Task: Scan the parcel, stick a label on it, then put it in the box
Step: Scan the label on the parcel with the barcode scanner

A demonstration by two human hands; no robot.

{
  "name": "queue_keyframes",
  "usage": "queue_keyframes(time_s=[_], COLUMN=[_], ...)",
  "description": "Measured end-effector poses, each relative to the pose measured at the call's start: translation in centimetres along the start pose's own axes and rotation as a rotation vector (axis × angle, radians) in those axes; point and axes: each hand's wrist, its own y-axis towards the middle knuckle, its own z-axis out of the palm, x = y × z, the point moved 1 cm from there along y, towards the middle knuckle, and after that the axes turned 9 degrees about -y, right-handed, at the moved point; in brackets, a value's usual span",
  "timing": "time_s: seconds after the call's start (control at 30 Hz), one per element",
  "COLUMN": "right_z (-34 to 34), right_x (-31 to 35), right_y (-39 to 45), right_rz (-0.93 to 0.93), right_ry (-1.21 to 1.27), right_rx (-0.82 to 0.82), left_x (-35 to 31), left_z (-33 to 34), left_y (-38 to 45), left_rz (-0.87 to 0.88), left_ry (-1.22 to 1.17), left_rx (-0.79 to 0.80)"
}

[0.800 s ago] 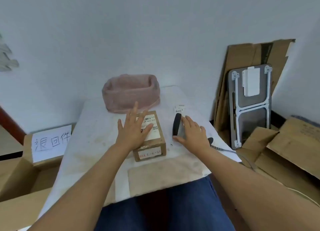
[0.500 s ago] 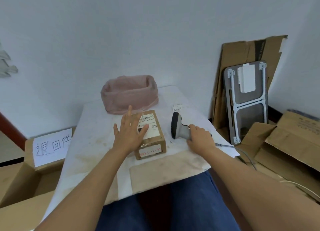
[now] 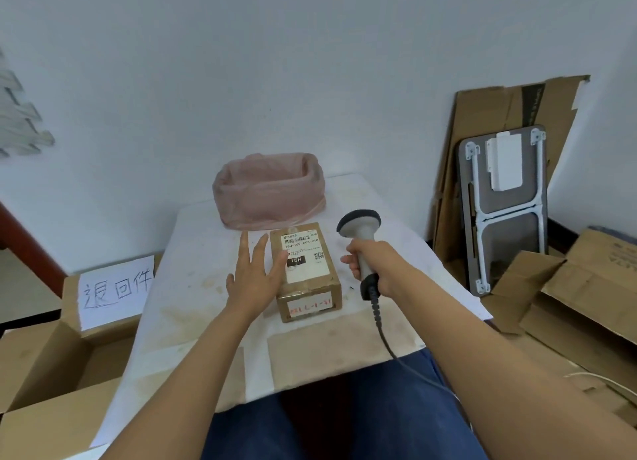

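A small brown cardboard parcel (image 3: 310, 287) lies in the middle of the white table (image 3: 193, 287), with a white shipping label on top and a small label on its near face. My left hand (image 3: 253, 275) rests flat against the parcel's left side, fingers spread, thumb on its top edge. My right hand (image 3: 372, 265) grips the handle of a grey barcode scanner (image 3: 360, 228), held upright just right of the parcel; its cable trails toward my lap. An open cardboard box (image 3: 51, 366) with a handwritten paper sign (image 3: 115, 292) stands left of the table.
A pink plastic-lined bin (image 3: 269, 190) sits at the table's far edge behind the parcel. Flattened cardboard (image 3: 510, 115) and a folded grey table (image 3: 503, 208) lean on the wall at right. More cardboard boxes (image 3: 586, 297) lie on the floor at right.
My right hand closed on the scanner and lifted it upright off the table. My left hand slid from the parcel's top to its left side.
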Motion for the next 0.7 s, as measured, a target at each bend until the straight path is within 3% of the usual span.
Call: queue_keyframes(time_s=[0.2,0.4,0.7], right_z=[1.3,2.5,2.7], right_x=[-1.6,-1.9,-1.4], right_y=[1.3,0.8,-0.4], right_rz=[-0.115,-0.179,-0.278], right_ry=[-0.224,-0.314,-0.36], right_rx=[-0.142,-0.114,-0.158], left_x=[0.5,0.9,1.0], left_z=[0.8,1.6,-2.1], left_y=[-0.8,-1.0,-0.4], left_rz=[-0.187,-0.372,-0.432], left_ry=[-0.359,-0.675,-0.822], left_rx=[0.081,0.264,0.441])
